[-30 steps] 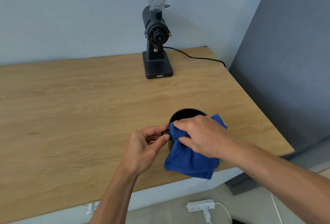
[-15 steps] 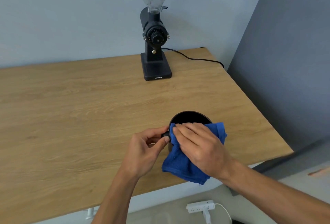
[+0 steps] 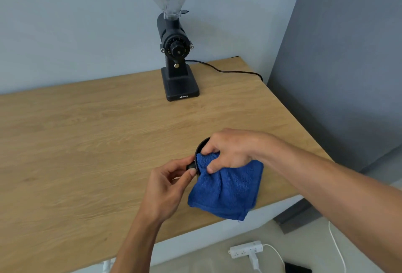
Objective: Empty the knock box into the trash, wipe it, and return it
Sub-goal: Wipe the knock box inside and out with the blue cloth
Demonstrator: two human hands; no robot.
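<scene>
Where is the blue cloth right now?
In the head view the blue cloth hangs over the near-right table edge, its top corner pressed into the black knock box by the right hand.

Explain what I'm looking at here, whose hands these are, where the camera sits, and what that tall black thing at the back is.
The picture comes from a camera worn on a person's head, looking down at their own two bare hands. On the wooden table stands a black coffee grinder with a clear funnel on top, its cord trailing to the right. Near the front edge is a round black knock box, mostly hidden. The left hand pinches a small knob on its side to steady it. The right hand presses a blue cloth into it, wiping. A white power strip lies on the floor below.
</scene>
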